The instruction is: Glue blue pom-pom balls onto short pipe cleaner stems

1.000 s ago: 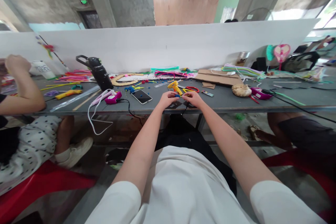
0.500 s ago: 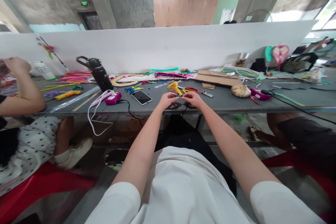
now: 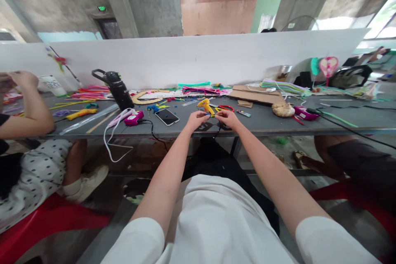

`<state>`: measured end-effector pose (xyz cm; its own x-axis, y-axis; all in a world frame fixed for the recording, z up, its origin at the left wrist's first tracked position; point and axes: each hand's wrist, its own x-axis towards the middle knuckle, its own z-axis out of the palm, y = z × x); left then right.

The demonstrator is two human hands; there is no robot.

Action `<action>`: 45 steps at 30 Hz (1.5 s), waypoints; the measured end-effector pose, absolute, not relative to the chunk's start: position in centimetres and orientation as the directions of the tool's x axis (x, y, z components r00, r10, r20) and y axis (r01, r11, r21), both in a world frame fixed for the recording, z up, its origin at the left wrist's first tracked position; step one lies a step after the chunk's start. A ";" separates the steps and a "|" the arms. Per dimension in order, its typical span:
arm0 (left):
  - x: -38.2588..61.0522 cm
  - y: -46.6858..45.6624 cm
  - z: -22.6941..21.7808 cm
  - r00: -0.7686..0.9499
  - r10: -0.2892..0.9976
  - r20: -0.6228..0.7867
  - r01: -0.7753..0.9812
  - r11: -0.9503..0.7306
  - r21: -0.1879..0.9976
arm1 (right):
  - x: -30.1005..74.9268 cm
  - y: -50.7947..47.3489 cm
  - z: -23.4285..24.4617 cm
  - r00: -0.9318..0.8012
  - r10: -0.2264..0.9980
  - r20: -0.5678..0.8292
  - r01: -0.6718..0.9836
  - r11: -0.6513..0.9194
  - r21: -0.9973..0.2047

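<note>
My left hand (image 3: 197,120) and my right hand (image 3: 228,119) meet near the table's front edge, fingertips closed in a pinch. Between them is a small yellow and blue piece (image 3: 212,116), too small to name surely; both hands seem to hold it. Just behind the fingers a yellow glue gun (image 3: 204,104) stands with its nozzle hidden or pointing down. Red-handled scissors (image 3: 228,108) lie behind my right hand. To the left of my left hand rests a phone (image 3: 167,116), with blue bits and yellow scraps around it.
A black bottle (image 3: 120,90) stands at the left, near a purple device (image 3: 134,118) with a white cable. Cardboard (image 3: 260,94) lies at back right, a tan lump (image 3: 283,109) further right. A white partition (image 3: 161,60) runs behind the table. People sit on both sides.
The view has tilted slightly upward, so things sit a little lower. My hands stay together at the same place; a bit more of the yellow piece shows between the fingers.
</note>
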<state>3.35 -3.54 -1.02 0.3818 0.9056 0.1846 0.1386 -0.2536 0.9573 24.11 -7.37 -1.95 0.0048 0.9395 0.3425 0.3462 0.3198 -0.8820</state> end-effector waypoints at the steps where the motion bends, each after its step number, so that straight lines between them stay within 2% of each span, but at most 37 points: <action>1: 3.4 -3.5 -1.0 0.380 0.906 0.187 0.139 -0.256 0.957 | 24.1 -7.4 -1.9 0.005 0.940 0.342 0.345 0.319 -0.883; 12: 3.4 -4.3 -0.5 0.410 0.889 0.207 0.102 -0.270 0.958 | 23.8 -7.7 -1.6 -0.011 0.951 0.310 0.334 0.296 -0.895; 17: 3.3 -4.3 -0.2 0.468 0.862 0.196 0.109 -0.277 0.955 | 24.1 -7.6 -1.4 0.029 0.958 0.286 0.242 0.271 -0.932; 23: 2.7 -3.9 -0.5 0.428 0.886 0.179 0.128 -0.255 0.958 | 22.5 -7.5 -1.0 0.036 0.965 0.260 0.100 0.255 -0.962; 28: 2.7 -3.1 -1.3 0.429 0.879 0.209 0.055 -0.256 0.965 | 21.1 -7.1 -1.4 0.080 0.950 0.303 0.197 0.283 -0.939; 37: 3.5 -3.0 -1.4 0.439 0.887 0.140 0.089 -0.198 0.976 | 21.1 -6.9 -2.3 -0.040 0.868 0.494 0.415 0.464 -0.782; 42: 3.5 -3.1 -1.2 0.449 0.882 0.143 0.107 -0.212 0.971 | 20.5 -6.7 -2.3 -0.029 0.836 0.548 0.455 0.499 -0.737; 45: 3.5 -3.2 -1.1 0.457 0.875 0.158 0.095 -0.225 0.970 | 20.4 -6.8 -2.1 -0.006 0.835 0.550 0.435 0.497 -0.751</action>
